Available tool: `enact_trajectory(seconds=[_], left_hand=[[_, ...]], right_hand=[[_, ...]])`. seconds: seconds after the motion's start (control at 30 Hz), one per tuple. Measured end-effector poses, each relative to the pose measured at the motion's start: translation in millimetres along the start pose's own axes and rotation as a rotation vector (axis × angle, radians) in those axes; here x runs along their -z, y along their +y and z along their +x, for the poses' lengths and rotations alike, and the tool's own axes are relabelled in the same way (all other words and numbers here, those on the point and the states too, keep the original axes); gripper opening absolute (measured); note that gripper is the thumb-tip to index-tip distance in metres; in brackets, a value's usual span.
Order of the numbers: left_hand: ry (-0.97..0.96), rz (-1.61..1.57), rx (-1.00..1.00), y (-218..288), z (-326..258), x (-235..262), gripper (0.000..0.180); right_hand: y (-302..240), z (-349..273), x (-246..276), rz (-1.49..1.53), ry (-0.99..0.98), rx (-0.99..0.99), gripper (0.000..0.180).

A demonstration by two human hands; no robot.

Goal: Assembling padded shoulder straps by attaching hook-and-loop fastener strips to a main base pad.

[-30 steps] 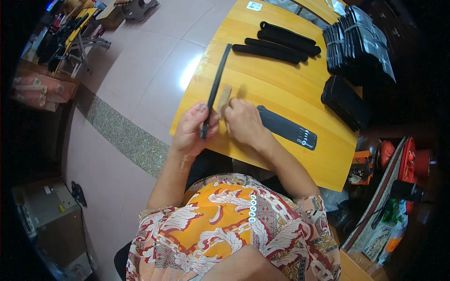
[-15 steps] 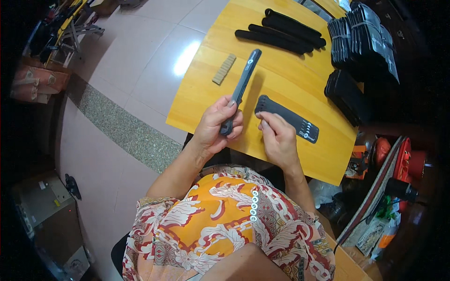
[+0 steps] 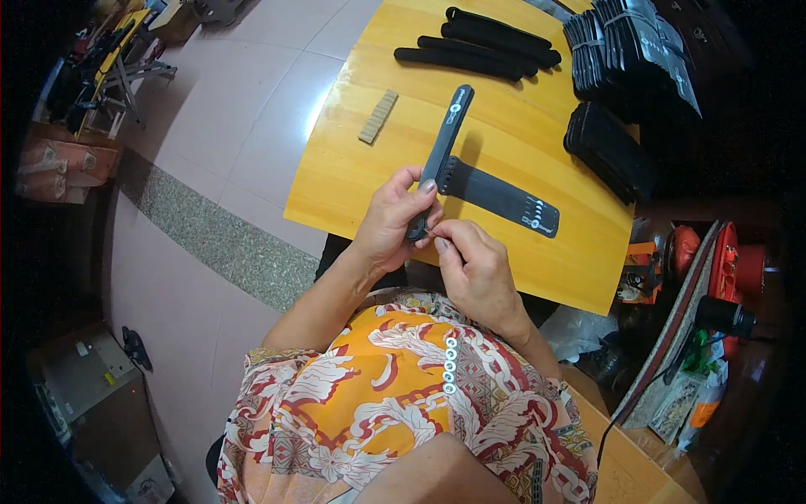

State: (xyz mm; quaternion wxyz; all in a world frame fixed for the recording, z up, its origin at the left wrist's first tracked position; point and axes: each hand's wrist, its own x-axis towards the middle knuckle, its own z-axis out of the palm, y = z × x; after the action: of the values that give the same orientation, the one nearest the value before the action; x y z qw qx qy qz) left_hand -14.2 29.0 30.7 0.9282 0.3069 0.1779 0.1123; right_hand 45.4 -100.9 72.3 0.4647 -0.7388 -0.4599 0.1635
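Note:
My left hand point(image 3: 393, 214) is closed round a long, narrow dark grey strip point(image 3: 447, 134) with white print near its upper end, held tilted above the table edge. At the strip's lower end, my right hand point(image 3: 476, 273) has thumb and forefinger pinched together, close to my left fingertips. Whatever sits in that pinch is too small to make out. Beyond my hands lies a wider, flat dark grey piece point(image 3: 495, 200) with small round tabs or holes at its left end and white print at its right. The upright strip partly overlaps it in view.
The yellow table point(image 3: 353, 181) bears a ridged tan strip point(image 3: 379, 117), several long black rolls point(image 3: 474, 55), banded stacks of dark flat pieces point(image 3: 630, 50) and a black stack point(image 3: 606, 147). Right of the table are red items point(image 3: 729, 260) and plastic bags point(image 3: 575, 328).
My right hand has moved left, from beside the flat piece to the lower end of the held strip. The view has shifted slightly; my left hand keeps its hold.

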Motion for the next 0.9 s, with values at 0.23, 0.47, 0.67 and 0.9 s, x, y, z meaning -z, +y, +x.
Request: enact_trajectory(seconds=[0.23, 0.47, 0.67, 0.9], left_hand=[[-0.001, 0.091, 0.003, 0.6, -3.6, -2.9, 0.028], [0.053, 0.228, -0.043, -5.9, -3.8, -7.5, 0.027], [-0.007, 0.17, 0.015, -1.4, -2.1, -3.1, 0.025], [-0.025, 0.146, 0.027, -4.7, -1.4, -2.6, 0.024]], right_hand=[[0.4, -2.1, 1.0, -0.028, -0.007, -0.013, 0.01], [-1.8, -1.8, 3.5, -0.032, -0.041, -0.08, 0.008], [0.1, -0.5, 7.1, 0.047, -0.029, -0.067, 0.008], [0.5, -2.7, 9.5, 0.058, -0.029, -0.077, 0.01]])
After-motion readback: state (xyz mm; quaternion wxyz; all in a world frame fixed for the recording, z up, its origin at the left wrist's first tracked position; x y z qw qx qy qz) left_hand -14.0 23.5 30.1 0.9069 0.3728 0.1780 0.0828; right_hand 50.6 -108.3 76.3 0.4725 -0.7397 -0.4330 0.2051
